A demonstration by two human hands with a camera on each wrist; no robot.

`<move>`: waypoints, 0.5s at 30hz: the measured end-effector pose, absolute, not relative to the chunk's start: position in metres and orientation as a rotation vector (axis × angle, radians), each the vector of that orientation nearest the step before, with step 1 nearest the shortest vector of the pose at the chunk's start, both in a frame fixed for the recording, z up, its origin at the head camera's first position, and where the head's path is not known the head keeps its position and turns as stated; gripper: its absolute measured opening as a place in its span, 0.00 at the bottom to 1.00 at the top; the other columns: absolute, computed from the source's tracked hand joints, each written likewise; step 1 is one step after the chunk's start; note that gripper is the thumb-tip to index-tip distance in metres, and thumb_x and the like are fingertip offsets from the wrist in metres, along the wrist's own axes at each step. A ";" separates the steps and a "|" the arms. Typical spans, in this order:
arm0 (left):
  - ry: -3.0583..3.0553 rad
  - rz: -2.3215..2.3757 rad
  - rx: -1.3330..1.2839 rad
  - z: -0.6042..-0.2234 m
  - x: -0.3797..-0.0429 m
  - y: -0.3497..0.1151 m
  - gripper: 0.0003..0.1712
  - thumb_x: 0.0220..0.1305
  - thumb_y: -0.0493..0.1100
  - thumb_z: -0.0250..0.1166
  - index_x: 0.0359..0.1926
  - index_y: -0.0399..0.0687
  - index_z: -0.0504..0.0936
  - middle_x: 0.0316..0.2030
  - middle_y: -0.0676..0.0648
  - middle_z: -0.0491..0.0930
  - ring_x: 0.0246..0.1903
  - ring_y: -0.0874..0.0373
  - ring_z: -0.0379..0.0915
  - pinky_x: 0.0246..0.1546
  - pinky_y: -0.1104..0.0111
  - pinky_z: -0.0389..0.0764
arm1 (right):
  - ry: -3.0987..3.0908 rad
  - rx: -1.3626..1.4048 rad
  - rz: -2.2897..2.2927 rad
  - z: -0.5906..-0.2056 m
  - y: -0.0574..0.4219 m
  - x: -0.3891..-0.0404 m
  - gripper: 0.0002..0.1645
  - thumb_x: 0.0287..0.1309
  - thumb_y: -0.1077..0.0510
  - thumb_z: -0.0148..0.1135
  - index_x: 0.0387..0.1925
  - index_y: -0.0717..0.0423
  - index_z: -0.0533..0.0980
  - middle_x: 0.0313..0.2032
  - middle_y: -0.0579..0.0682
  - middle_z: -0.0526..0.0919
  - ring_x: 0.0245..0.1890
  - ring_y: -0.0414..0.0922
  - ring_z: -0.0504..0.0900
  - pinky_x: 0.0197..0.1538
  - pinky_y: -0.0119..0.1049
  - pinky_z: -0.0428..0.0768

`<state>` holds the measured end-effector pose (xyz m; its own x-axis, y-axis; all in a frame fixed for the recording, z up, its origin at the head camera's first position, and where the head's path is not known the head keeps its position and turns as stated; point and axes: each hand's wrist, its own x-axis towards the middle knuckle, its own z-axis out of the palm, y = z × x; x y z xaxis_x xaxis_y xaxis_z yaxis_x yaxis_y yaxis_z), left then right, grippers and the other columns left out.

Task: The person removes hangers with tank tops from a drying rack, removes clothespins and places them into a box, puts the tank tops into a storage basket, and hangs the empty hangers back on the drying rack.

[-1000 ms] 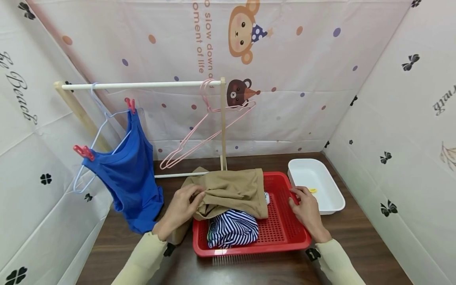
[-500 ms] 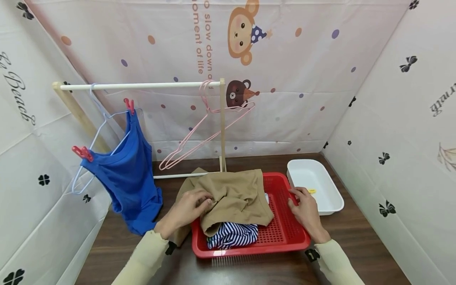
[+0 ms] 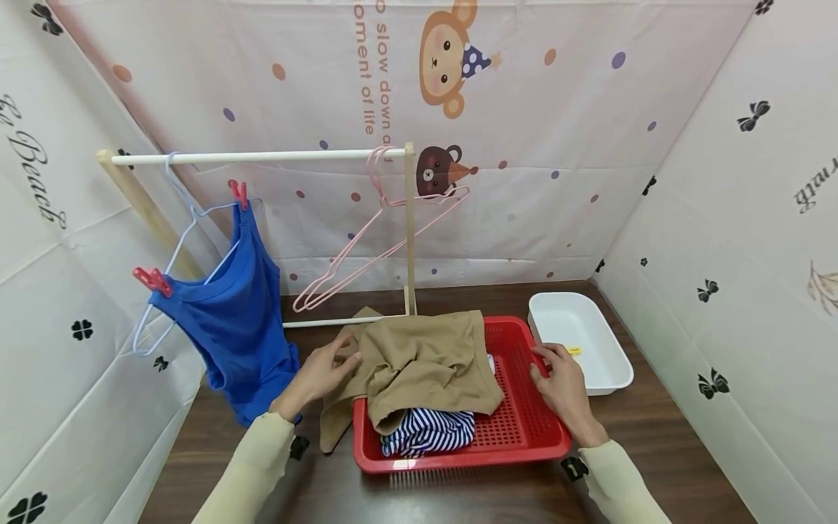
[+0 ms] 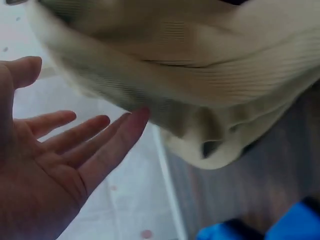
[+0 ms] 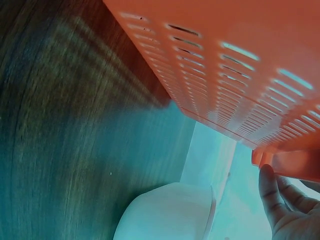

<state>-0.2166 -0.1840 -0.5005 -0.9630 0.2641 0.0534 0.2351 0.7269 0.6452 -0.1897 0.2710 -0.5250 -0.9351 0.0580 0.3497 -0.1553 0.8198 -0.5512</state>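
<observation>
A tan cloth garment (image 3: 432, 364) lies bunched across the red basket (image 3: 500, 429), and part of it hangs over the left side onto the table. Beside that hanging part is my left hand (image 3: 319, 375), its fingers spread and nothing gripped. In the left wrist view the straight fingers (image 4: 112, 152) reach up to the edge of the tan cloth. Under the garment a navy-and-white striped cloth (image 3: 428, 433) shows at the basket's front. My right hand (image 3: 564, 386) holds the basket's right rim; the right wrist view shows its fingertips (image 5: 268, 182) at the rim.
A blue sleeveless top (image 3: 245, 313) hangs from a light-blue hanger with red clothespins (image 3: 152, 281) on a rack (image 3: 262, 156). Pink hangers (image 3: 340, 258) hang at the rack's right end. A white tray (image 3: 589, 327) holding a small yellow piece (image 3: 573, 351) stands right of the basket.
My left hand first moved right with the tan cloth, spreading it farther forward over the striped cloth, then let go and drew back left. The right hand has stayed on the rim.
</observation>
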 end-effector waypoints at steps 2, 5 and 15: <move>2.850 1.100 0.411 -0.509 -0.219 -0.185 0.35 0.70 0.57 0.58 0.70 0.42 0.66 0.62 0.36 0.75 0.52 0.42 0.81 0.51 0.50 0.80 | -2.646 0.075 0.847 -0.525 0.271 -0.190 0.19 0.57 0.63 0.64 0.50 0.65 0.80 0.51 0.61 0.79 0.39 0.53 0.82 0.40 0.49 0.82; 2.844 1.164 0.446 -0.517 -0.221 -0.183 0.28 0.70 0.52 0.60 0.64 0.40 0.73 0.53 0.38 0.82 0.47 0.46 0.83 0.48 0.55 0.82 | -2.644 0.074 0.852 -0.525 0.271 -0.190 0.19 0.57 0.63 0.65 0.50 0.65 0.80 0.51 0.61 0.79 0.39 0.53 0.82 0.40 0.49 0.83; 3.095 1.199 0.474 -0.512 -0.220 -0.176 0.05 0.66 0.39 0.65 0.40 0.43 0.84 0.28 0.51 0.84 0.27 0.62 0.78 0.30 0.69 0.77 | -2.652 0.064 0.866 -0.525 0.271 -0.190 0.19 0.57 0.63 0.65 0.51 0.65 0.80 0.51 0.61 0.78 0.39 0.53 0.82 0.40 0.49 0.84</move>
<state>-0.2196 -0.1759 -0.5118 -0.9383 0.1833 0.2932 0.3330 0.7076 0.6232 -0.1896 0.2706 -0.5246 -0.9380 0.0641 0.3406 -0.1493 0.8123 -0.5639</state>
